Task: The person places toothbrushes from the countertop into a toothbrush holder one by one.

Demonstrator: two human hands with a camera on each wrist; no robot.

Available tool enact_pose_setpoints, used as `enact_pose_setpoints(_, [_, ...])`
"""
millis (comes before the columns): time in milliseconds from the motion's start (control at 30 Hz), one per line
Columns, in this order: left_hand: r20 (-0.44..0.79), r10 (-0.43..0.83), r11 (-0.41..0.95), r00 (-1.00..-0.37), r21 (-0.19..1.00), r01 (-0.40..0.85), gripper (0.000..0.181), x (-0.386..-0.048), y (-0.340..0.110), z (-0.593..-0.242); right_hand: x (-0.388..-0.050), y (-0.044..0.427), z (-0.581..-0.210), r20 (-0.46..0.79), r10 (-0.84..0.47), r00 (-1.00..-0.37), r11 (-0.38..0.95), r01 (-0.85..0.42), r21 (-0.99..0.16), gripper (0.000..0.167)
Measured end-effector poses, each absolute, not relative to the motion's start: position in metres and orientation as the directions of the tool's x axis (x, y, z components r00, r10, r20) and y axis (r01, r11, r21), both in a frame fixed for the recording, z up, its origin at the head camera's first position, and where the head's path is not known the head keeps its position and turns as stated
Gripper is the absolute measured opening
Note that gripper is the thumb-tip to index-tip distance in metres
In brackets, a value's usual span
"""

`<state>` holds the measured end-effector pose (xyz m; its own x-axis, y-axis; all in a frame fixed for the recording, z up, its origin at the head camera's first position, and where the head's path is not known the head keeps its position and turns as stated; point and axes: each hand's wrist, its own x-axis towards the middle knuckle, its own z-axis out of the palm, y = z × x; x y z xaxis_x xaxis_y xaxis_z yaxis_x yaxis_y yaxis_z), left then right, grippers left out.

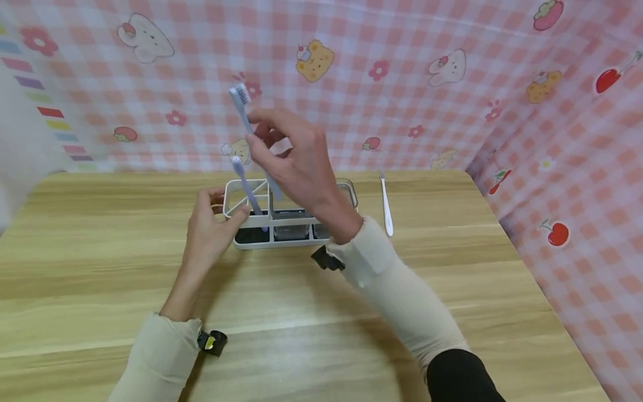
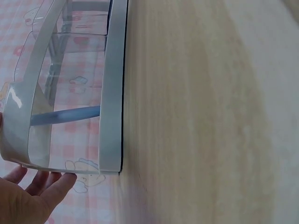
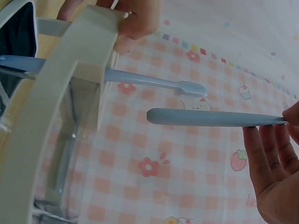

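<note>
My right hand [image 1: 301,153] pinches a light blue toothbrush [image 1: 240,106] between thumb and fingers, bristles up, above a white toothbrush holder [image 1: 258,245]. The right wrist view shows the held toothbrush's [image 3: 196,117] rounded handle end pointing toward the holder, apart from it. A bluish-purple toothbrush [image 1: 247,187] leans in the holder's left section, its head above the rim. At the holder's left end my left hand [image 1: 208,229] grips the frame, thumb on the front rim. In the left wrist view, its fingers [image 2: 58,189] touch the holder's end. My right hand hides part of the holder's right side.
A slim white toothbrush-like item [image 1: 387,209] lies on the wooden table [image 1: 281,312], right of the holder. Clear containers [image 1: 291,231] sit inside the holder's other sections. A pink checked cloth [image 1: 351,106] hangs behind the table and along its right side.
</note>
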<state>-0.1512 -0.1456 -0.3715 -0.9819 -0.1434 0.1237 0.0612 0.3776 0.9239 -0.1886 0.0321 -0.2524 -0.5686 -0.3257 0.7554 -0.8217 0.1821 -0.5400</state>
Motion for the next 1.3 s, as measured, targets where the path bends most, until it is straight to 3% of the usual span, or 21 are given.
enact_pose_setpoints(867, [0.138, -0.147, 0.385, -0.979, 0.92, 0.072, 0.059, -0.152, -0.147, -0.373, -0.195, 0.015, -0.294, 0.645, -0.41, -0.645, 0.195, -0.753, -0.629, 0.024])
enact_pose_setpoints(1300, [0.158, -0.138, 0.379, -0.978, 0.92, 0.095, 0.059, -0.152, -0.148, -0.374, -0.199, 0.016, -0.318, 0.643, -0.426, -0.636, 0.212, -0.761, -0.613, 0.019])
